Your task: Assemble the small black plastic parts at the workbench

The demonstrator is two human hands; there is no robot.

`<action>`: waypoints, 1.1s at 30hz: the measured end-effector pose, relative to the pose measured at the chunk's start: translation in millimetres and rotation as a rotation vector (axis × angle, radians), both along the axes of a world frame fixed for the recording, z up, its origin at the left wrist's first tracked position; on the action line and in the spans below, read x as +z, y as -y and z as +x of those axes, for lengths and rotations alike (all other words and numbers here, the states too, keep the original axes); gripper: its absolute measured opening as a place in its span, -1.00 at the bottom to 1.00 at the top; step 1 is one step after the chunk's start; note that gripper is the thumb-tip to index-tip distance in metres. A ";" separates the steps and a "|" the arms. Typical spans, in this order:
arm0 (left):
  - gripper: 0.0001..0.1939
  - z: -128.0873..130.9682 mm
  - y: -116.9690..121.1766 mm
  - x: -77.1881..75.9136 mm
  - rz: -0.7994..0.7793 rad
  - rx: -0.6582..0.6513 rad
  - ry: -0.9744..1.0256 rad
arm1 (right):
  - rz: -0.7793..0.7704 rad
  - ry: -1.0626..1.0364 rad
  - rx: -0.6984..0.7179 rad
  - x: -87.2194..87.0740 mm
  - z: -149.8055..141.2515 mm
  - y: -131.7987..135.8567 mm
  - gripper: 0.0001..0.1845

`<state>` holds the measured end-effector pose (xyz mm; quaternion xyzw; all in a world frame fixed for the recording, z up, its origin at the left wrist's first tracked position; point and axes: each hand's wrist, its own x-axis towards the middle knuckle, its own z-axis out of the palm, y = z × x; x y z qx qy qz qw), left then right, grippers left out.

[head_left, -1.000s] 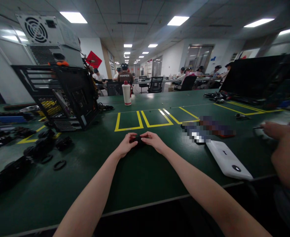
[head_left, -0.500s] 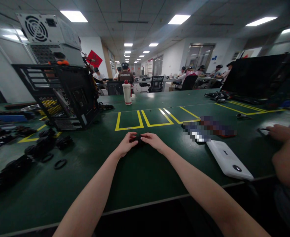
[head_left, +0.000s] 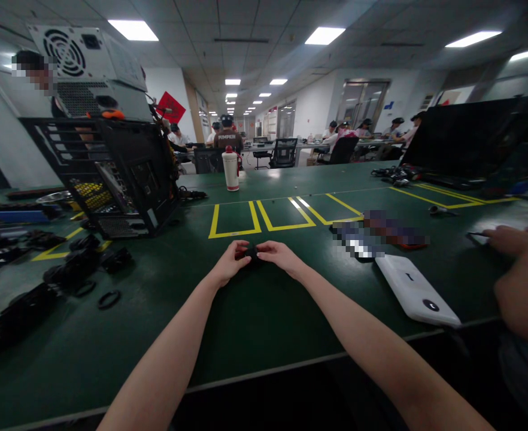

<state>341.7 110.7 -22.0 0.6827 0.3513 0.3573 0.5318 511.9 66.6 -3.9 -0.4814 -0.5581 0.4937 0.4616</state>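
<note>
My left hand and my right hand meet at the middle of the green table, both with fingers curled round a small black object held between them. Most of that object is hidden by my fingers, so I cannot name it. Just beyond my hands lie yellow taped rectangles on the table.
An open black computer case with a grey power supply on top stands at the left, black cables and rings before it. A white bottle stands farther back. A white device lies right; another person's hand rests at far right.
My hands have stayed together on the small black object. The other person's hand at the right has shifted slightly. A person has come into view behind the computer case at the left.
</note>
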 end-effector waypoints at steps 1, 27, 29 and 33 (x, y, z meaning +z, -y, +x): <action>-0.57 0.0 -0.1 -0.1 0.004 0.001 -0.006 | 0.011 -0.019 0.025 2.1 0.2 1.6 -0.66; -0.81 -3.7 3.1 3.3 0.332 0.036 -0.370 | -0.033 -0.038 0.010 4.1 -1.2 1.4 -0.64; -0.82 -2.9 3.3 3.9 0.354 0.037 -0.383 | -0.029 -0.043 0.039 4.3 -0.8 2.1 -0.63; -0.83 -2.7 2.4 3.2 0.375 0.031 -0.386 | 0.036 -0.032 0.113 5.8 0.8 5.4 -0.59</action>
